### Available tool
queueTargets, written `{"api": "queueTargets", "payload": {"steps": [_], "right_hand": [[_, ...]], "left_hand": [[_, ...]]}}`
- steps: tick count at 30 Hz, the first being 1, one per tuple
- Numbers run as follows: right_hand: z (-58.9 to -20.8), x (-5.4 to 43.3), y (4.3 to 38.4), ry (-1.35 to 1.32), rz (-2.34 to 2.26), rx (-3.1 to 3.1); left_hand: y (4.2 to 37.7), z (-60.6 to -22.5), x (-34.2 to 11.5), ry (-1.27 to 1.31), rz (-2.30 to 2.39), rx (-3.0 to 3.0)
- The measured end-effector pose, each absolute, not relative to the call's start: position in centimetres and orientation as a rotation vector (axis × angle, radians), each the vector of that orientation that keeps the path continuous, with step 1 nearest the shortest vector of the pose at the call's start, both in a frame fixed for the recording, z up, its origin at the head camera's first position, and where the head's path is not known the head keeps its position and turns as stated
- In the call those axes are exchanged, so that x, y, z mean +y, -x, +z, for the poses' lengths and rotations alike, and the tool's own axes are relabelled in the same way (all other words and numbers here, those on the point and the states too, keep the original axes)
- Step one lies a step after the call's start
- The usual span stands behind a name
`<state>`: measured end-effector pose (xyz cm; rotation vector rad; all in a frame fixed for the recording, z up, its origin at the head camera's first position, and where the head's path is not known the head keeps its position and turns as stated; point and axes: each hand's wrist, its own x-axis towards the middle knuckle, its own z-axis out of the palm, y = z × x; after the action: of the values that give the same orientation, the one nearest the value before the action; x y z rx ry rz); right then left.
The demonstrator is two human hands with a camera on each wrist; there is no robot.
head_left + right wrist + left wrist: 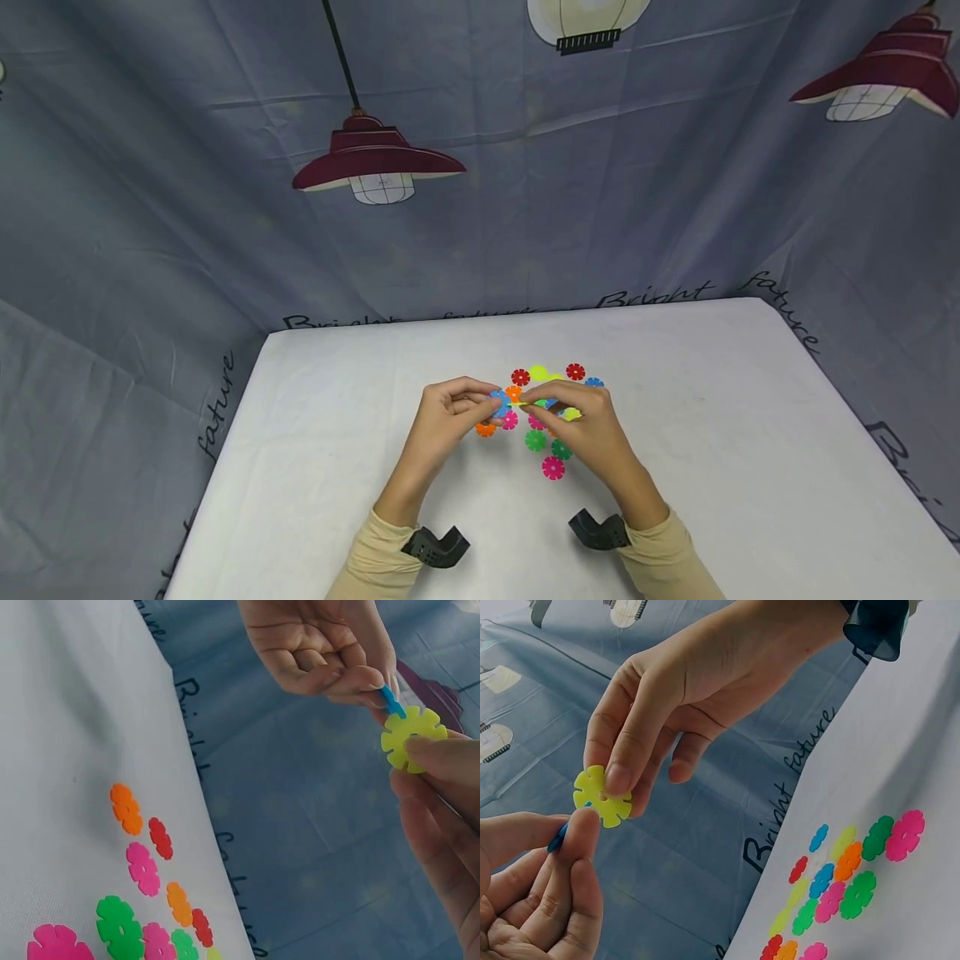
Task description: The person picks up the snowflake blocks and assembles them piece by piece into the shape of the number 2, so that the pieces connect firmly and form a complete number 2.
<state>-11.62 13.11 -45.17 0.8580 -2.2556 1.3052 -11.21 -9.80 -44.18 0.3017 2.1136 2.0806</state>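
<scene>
A blue notched flower-shaped disc (498, 402) is pinched between the thumb and fingers of my left hand (450, 412). My right hand (581, 417) pinches a yellow-green disc of the same kind (401, 739) by its outer part. Both discs are up off the white table, rims meeting: the blue one, nearly edge-on in the right wrist view, stands across the yellow-green one at a notch. In the left wrist view, the left thumb and fingers cover most of the blue disc (558, 838), while the yellow-green face (592, 793) shows broadly.
Several loose discs lie under and beyond the hands on the white table (337, 467), among them a pink one (553, 468), a green one (536, 440) and a red one (575, 372). A grey printed curtain (487, 242) hangs behind the table.
</scene>
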Motion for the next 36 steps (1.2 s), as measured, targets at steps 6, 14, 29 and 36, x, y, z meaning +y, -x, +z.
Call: {"api": "queueTargets", "payload": {"steps": [6,14,29,36], "right_hand": [[-45.21,13.17,11.69,-0.921,1.238,-2.215],[-44.87,13.18,11.63,-0.966,1.236,-2.167],[-44.97,12.81,11.68,-0.989,1.200,-2.151],[-44.93,12.72,11.63,-0.985,1.195,-2.158]], "left_hand": [[11.14,-44.05,-9.70,-0.331,2.065,2.127],[11.08,-43.94,-9.44,-0.349,2.076,2.119],[10.99,-43.84,-9.45,-0.363,2.064,2.163],[11.06,-43.99,-9.48,-0.363,2.054,2.157]]}}
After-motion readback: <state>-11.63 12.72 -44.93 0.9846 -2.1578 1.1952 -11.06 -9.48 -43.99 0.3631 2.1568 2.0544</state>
